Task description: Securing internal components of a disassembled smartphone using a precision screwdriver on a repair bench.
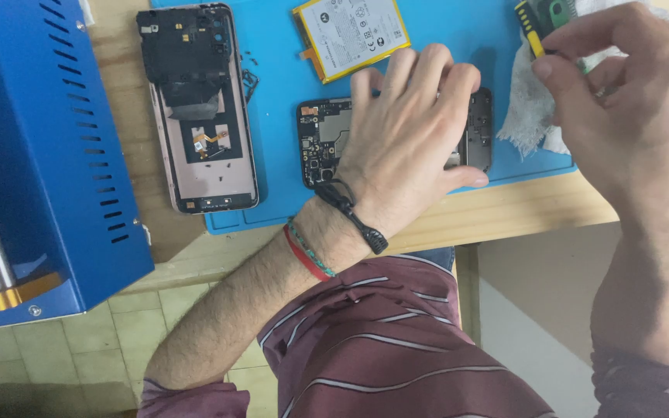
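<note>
Opened phone (319, 143) under flat left hand (408, 139), right hand (629, 101) pinching yellow tool (532, 23)

Left hand (408, 131): laid flat over an opened phone body (320, 143), fingers spread.
Right hand (629, 101): a yellow-and-black tool (534, 23) is pinched at the fingertips, above a white cloth (524, 108).
Blue mat (458, 31): battery (351, 35) and pink phone back cover (199, 108) are laid on it.
Left edge: blue metal machine (32, 155).
</note>
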